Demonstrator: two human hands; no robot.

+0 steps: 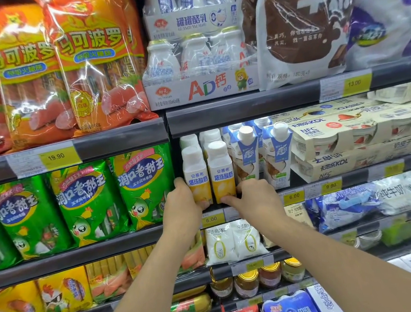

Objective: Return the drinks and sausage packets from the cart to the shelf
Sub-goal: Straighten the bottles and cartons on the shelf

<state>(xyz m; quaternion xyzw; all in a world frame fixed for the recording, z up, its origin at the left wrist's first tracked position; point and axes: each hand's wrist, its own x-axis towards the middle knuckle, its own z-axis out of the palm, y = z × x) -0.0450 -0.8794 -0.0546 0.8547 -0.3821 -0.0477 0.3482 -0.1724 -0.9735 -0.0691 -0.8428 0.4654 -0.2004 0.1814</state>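
At the front edge of the middle dairy shelf [253,202], seen from the head camera, two yellow-and-white yogurt drink bottles stand upright and touching side by side. The left yogurt bottle [196,179] and the right yogurt bottle [221,176] look alike: a broad white screw cap, a white upper body with blue Chinese lettering, and a yellow lower half. More white-capped bottles of the same shape stand in rows right behind them.

The left hand [181,204] curls round the lower left side of the left bottle, thumb across its yellow front near the base. The right hand [255,197] presses against the lower right side of the right bottle, with one finger laid along its bottom front edge. Between them the hands clasp the pair together at the shelf lip, just above a yellow 6.00 price tag [211,219].

Just right of the pair stand blue-and-white coconut drink cartons [246,157] with white caps, touching the right bottle's side. Left of the divider, green corn-sausage packets [142,186] lean in a row, and orange sausage packets [97,63] fill the shelf above them.
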